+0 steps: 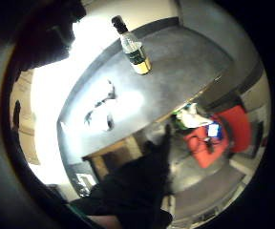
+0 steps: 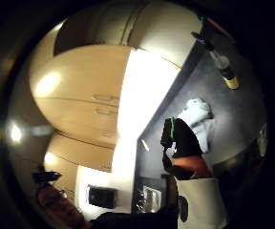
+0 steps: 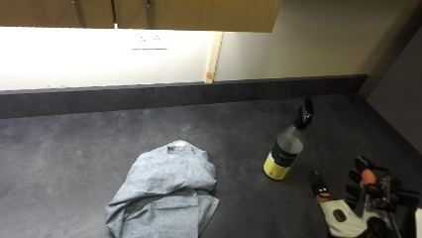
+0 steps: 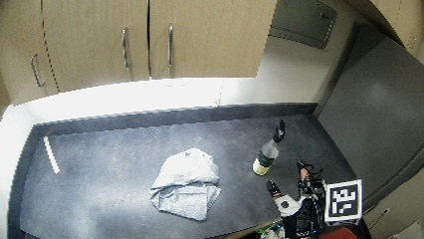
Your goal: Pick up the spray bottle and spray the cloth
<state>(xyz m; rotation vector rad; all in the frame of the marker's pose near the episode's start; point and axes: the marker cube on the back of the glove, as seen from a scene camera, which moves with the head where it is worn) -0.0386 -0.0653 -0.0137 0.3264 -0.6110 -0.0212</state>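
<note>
My right hand [image 3: 349,206] is open, fingers spread, holding nothing, near the desk [image 3: 66,148] edge. Spray bottle [image 3: 288,148] stands upright just ahead; cloth [image 3: 168,191] lies beside it. I'd wrap the bottle's neck, forefinger on trigger.

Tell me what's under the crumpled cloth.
The cloth lies on the dark countertop, apart from the spray bottle. Its folds hide whatever might sit beneath.

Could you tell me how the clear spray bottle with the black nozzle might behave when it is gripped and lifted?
The tall, narrow clear spray bottle stands upright, so a sideways nudge could probably tip it. Only its base looks yellow, so it may be light. The gloved right hand is beside it, not touching.
</note>
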